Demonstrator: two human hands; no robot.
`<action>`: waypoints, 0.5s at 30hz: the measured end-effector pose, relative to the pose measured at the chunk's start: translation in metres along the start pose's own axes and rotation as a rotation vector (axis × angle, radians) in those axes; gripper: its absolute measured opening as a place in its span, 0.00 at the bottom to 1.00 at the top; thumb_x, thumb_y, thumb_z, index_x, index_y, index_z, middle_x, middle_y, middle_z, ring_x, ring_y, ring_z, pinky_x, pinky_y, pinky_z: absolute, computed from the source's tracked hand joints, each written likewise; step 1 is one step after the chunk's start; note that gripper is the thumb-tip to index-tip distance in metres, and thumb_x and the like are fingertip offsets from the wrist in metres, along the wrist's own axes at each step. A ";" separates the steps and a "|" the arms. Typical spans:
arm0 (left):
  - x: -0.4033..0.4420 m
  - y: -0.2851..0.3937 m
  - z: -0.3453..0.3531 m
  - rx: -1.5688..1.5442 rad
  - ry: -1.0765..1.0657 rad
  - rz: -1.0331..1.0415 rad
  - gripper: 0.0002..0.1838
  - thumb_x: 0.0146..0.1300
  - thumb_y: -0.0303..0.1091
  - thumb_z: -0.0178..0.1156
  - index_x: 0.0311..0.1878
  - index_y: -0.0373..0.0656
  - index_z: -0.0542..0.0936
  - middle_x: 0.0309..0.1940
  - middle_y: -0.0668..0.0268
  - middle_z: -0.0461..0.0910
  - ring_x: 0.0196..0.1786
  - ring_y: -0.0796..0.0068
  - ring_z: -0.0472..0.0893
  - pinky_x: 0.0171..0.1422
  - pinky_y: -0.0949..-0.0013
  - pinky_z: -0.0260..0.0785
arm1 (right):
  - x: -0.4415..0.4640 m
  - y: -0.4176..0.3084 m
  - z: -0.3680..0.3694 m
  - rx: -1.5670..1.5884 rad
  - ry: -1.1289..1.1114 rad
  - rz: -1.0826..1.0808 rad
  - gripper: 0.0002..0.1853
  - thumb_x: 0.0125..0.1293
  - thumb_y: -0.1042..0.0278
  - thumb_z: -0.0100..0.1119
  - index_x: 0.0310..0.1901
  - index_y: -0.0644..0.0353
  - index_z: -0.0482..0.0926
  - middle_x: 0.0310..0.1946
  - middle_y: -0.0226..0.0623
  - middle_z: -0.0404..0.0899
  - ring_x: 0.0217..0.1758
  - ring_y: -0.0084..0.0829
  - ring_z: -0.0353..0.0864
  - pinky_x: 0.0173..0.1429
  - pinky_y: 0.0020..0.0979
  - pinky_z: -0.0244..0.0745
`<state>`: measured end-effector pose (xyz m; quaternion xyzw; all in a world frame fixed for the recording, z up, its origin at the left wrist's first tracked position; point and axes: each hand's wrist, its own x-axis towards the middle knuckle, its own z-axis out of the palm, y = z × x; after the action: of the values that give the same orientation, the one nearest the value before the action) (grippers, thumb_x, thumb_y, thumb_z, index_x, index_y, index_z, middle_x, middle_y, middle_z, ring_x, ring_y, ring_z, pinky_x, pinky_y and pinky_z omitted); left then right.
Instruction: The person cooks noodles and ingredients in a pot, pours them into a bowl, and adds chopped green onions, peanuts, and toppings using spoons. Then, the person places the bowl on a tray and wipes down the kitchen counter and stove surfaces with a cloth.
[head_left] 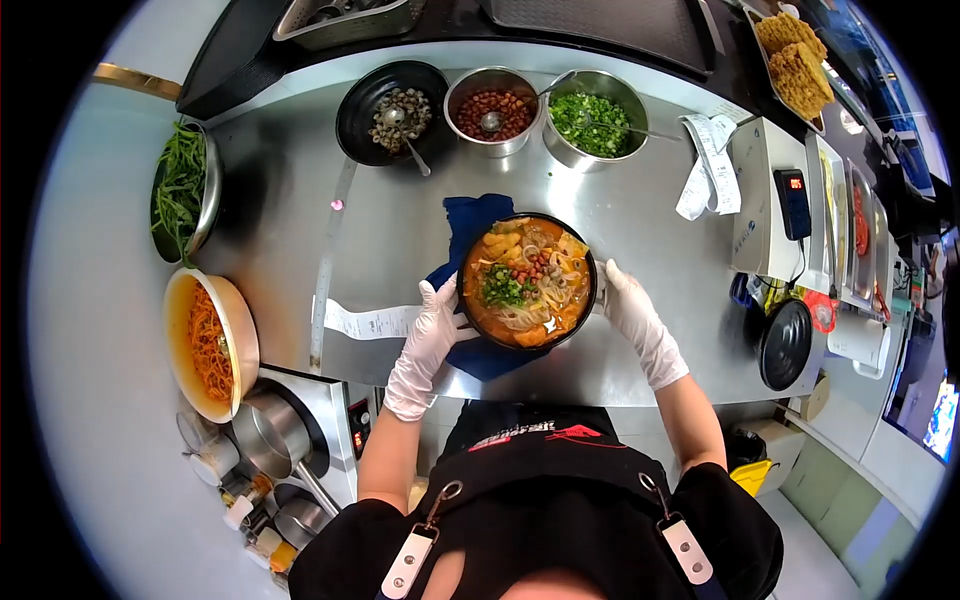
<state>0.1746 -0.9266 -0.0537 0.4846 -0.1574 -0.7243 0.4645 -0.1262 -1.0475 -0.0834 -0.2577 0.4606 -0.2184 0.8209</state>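
A black bowl of red noodle soup, topped with chopped green onion and peanuts, rests at the middle of the steel counter over a dark blue cloth. My left hand, in a white glove, is at the bowl's left side, its fingers against the rim and partly hidden beside it. On the right side my right hand, also gloved, has its fingers on the bowl's edge. A paper receipt lies left of my left hand.
Along the back stand a black bowl with a spoon, a peanut pot and a green onion pot. Greens and shredded carrot are at left; receipts and a black lid at right.
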 end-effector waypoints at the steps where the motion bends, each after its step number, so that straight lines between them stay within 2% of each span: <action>1: -0.001 0.002 0.001 -0.044 -0.026 -0.009 0.54 0.62 0.78 0.29 0.77 0.41 0.46 0.76 0.53 0.49 0.73 0.49 0.60 0.71 0.43 0.58 | -0.006 -0.004 0.009 -0.001 -0.024 -0.041 0.29 0.78 0.47 0.38 0.67 0.63 0.66 0.56 0.39 0.78 0.56 0.32 0.79 0.55 0.38 0.78; 3: -0.001 0.003 0.001 -0.086 -0.047 -0.010 0.54 0.62 0.78 0.29 0.77 0.41 0.46 0.76 0.53 0.49 0.73 0.48 0.60 0.71 0.41 0.58 | -0.011 -0.008 0.018 -0.003 -0.058 -0.082 0.31 0.78 0.46 0.37 0.68 0.63 0.64 0.58 0.40 0.77 0.57 0.33 0.79 0.56 0.38 0.78; 6: -0.001 0.005 0.000 -0.089 -0.090 -0.019 0.55 0.61 0.79 0.29 0.77 0.41 0.46 0.76 0.52 0.49 0.72 0.45 0.62 0.70 0.39 0.60 | -0.014 -0.010 0.023 -0.062 0.022 -0.064 0.33 0.77 0.44 0.36 0.71 0.65 0.60 0.62 0.41 0.72 0.59 0.34 0.78 0.56 0.38 0.79; 11: -0.004 0.014 0.004 -0.067 -0.106 -0.021 0.54 0.61 0.78 0.28 0.77 0.41 0.46 0.76 0.52 0.50 0.72 0.44 0.62 0.69 0.39 0.60 | -0.021 -0.012 0.026 -0.066 0.014 -0.082 0.33 0.77 0.44 0.36 0.70 0.66 0.60 0.62 0.40 0.72 0.58 0.32 0.78 0.53 0.33 0.80; 13: -0.007 0.023 0.012 -0.045 -0.117 -0.030 0.54 0.61 0.78 0.28 0.77 0.41 0.45 0.76 0.52 0.50 0.71 0.45 0.64 0.69 0.40 0.62 | -0.027 -0.016 0.026 -0.119 0.019 -0.123 0.41 0.73 0.35 0.39 0.71 0.67 0.59 0.60 0.40 0.74 0.54 0.30 0.79 0.53 0.35 0.78; 14: -0.010 0.030 0.018 -0.030 -0.125 -0.029 0.55 0.61 0.79 0.28 0.77 0.41 0.45 0.75 0.52 0.51 0.70 0.45 0.65 0.68 0.40 0.62 | -0.032 -0.021 0.025 -0.086 0.004 -0.110 0.35 0.77 0.42 0.36 0.70 0.66 0.60 0.59 0.39 0.74 0.55 0.29 0.79 0.51 0.33 0.81; 15: -0.011 0.037 0.023 -0.026 -0.130 -0.027 0.55 0.61 0.79 0.28 0.77 0.41 0.45 0.75 0.52 0.51 0.70 0.45 0.65 0.68 0.40 0.62 | -0.037 -0.027 0.026 -0.086 0.005 -0.117 0.35 0.77 0.42 0.36 0.70 0.66 0.60 0.59 0.39 0.74 0.55 0.29 0.79 0.51 0.33 0.81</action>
<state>0.1755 -0.9420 -0.0109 0.4324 -0.1714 -0.7624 0.4498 -0.1246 -1.0402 -0.0312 -0.3184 0.4558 -0.2465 0.7938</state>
